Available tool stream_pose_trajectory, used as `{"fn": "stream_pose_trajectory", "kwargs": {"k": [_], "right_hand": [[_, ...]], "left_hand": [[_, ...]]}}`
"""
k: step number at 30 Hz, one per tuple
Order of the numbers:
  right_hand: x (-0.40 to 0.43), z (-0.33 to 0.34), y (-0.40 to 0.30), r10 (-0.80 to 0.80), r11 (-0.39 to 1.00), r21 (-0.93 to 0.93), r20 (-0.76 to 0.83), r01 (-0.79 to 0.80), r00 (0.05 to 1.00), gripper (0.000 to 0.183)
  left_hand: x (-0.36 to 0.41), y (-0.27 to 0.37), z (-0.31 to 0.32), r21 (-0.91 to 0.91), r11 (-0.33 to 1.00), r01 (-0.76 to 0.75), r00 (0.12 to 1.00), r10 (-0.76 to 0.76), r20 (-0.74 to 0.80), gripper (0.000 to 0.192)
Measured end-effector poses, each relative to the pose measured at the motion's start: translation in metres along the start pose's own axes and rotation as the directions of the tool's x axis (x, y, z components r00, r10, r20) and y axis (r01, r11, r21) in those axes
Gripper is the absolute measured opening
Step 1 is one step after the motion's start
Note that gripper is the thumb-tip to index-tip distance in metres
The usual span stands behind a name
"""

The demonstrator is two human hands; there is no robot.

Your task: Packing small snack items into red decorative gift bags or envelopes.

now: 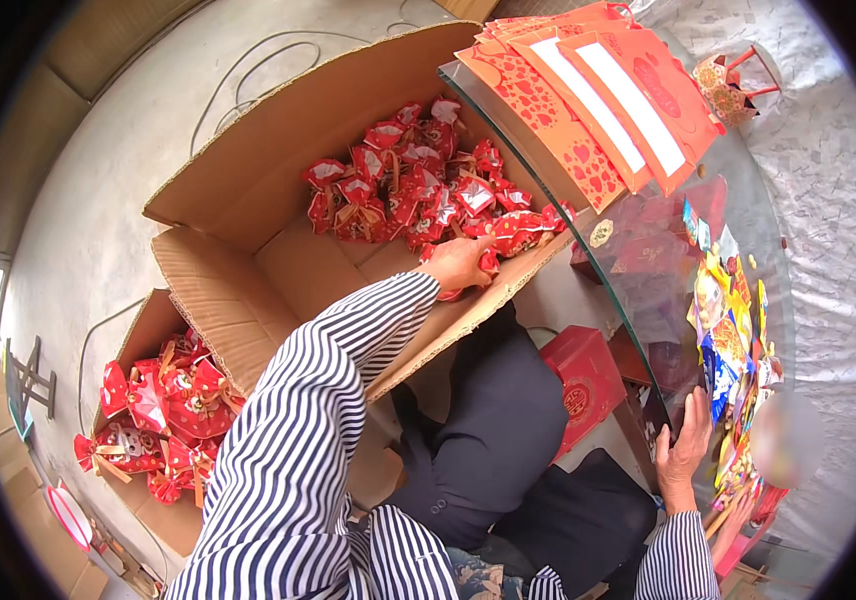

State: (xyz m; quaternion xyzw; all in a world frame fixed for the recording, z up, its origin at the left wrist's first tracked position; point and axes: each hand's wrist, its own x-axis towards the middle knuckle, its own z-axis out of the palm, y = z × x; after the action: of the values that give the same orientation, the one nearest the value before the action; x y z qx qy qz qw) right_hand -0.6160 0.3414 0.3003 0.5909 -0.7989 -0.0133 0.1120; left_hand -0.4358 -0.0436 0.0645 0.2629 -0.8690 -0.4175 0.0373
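My left hand [460, 264] is inside a large open cardboard box [225, 176], its fingers and thumb around a red drawstring pouch [488, 264] near the box's side wall. Many similar red printed pouches with tan ribbons [398, 180] lie heaped beside and beyond it. The underside of the held pouch is hidden by my hand. My right hand [684, 444] lies at the edge of a glass table top [608, 281], fingers extended and thumb apart, holding nothing. Next to its fingertips is a pile of colourful wrapped snacks and sweets [728, 337].
Red paper gift bags [623, 105] are stacked at the table's far end, overhanging the box. A smaller carton of red pouches [173, 397] stands on the floor at left. A red box [582, 386] sits below the table. Another person's hand [735, 521] is beyond my right hand.
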Motion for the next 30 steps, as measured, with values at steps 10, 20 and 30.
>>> {"fn": "stream_pose_trajectory", "kwargs": {"k": [10, 20, 30], "right_hand": [[-0.003, 0.000, 0.002, 0.006, 1.000, 0.004, 0.001, -0.006, 1.000, 0.073], [-0.003, 0.003, 0.007, 0.043, 0.999, 0.009, 0.003, -0.043, 0.999, 0.072], [-0.007, 0.002, -0.001, 0.040, 0.999, 0.008, -0.024, -0.040, 0.999, 0.073]], "left_hand": [[0.049, 0.041, -0.032, 0.179, 0.973, 0.143, 0.990, -0.143, -0.011, 0.050], [0.132, 0.067, -0.004, 0.203, 0.977, -0.069, 0.998, 0.068, 0.009, 0.028], [0.030, 0.061, -0.107, 0.094, 0.995, -0.040, 0.984, 0.056, -0.169, 0.027]]}}
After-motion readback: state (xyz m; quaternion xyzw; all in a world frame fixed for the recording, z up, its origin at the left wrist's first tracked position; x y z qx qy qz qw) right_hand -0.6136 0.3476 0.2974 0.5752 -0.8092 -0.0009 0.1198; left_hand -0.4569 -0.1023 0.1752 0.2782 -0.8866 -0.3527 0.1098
